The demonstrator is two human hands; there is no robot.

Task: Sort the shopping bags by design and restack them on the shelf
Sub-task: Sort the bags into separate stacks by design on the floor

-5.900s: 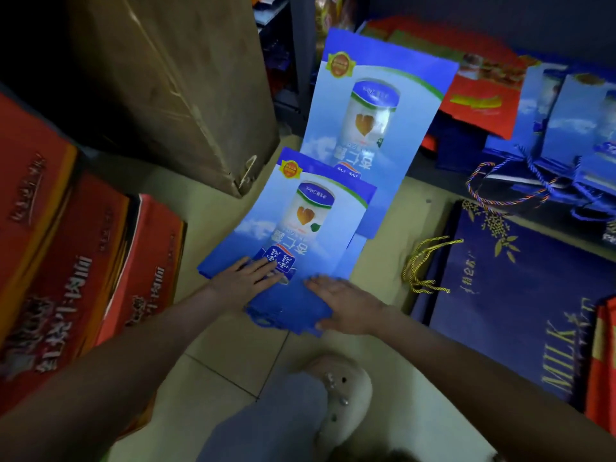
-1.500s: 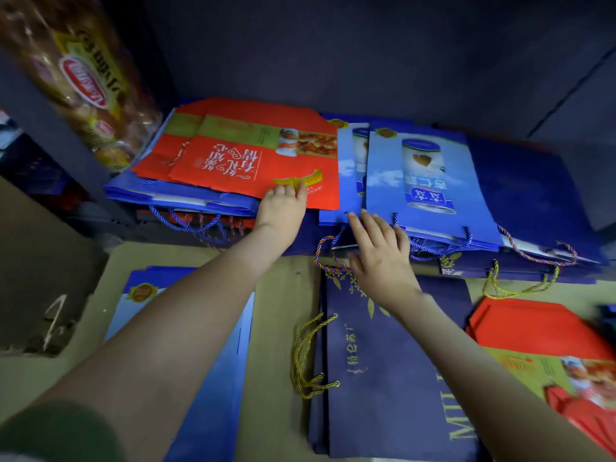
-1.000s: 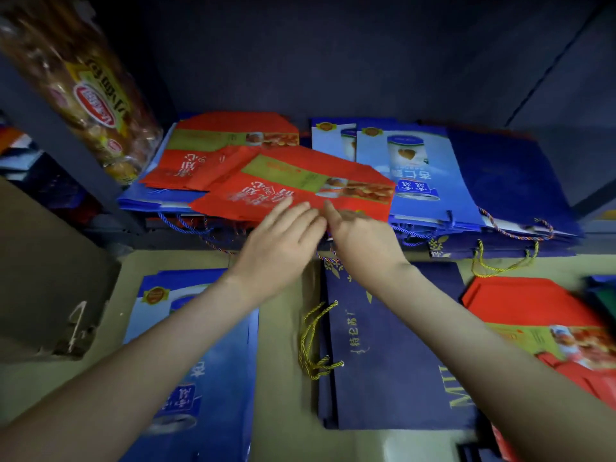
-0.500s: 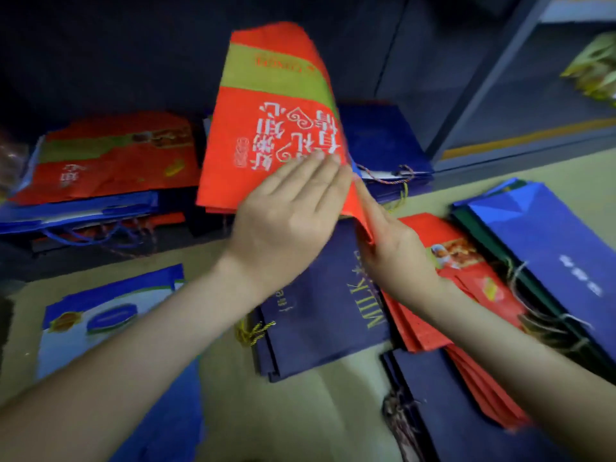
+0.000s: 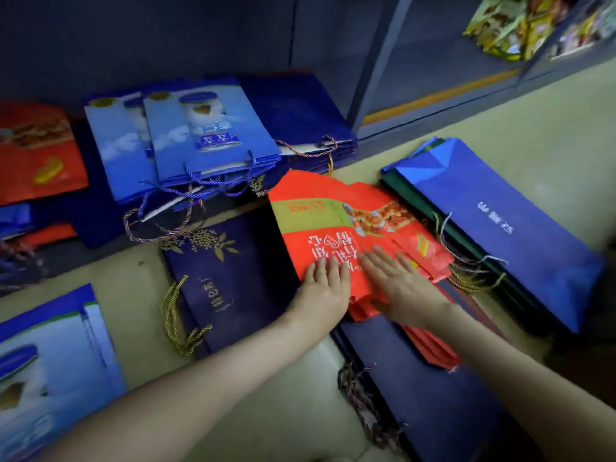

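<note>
Held up in the air half a second ago; now laid flat as top red bag [image 5: 346, 228] on floor pile, between navy stack [image 5: 233, 281] and blue stack [image 5: 500, 228]; pressed down by left hand [image 5: 325, 290] and right hand [image 5: 398, 285], fingers straight and spread, nothing pinched; probably one more red sorted out; restacking on shelf [image 5: 76, 258] not yet done.

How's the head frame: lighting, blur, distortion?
Head view: dim, blue cast, shelf back nearly black. Head view: wide-angle bend tilts the shelf post and stretches everything toward the lower edge. Head view: soft overall; print on the red bag under the left hand and right hand is smeared; no glare seen.
</note>
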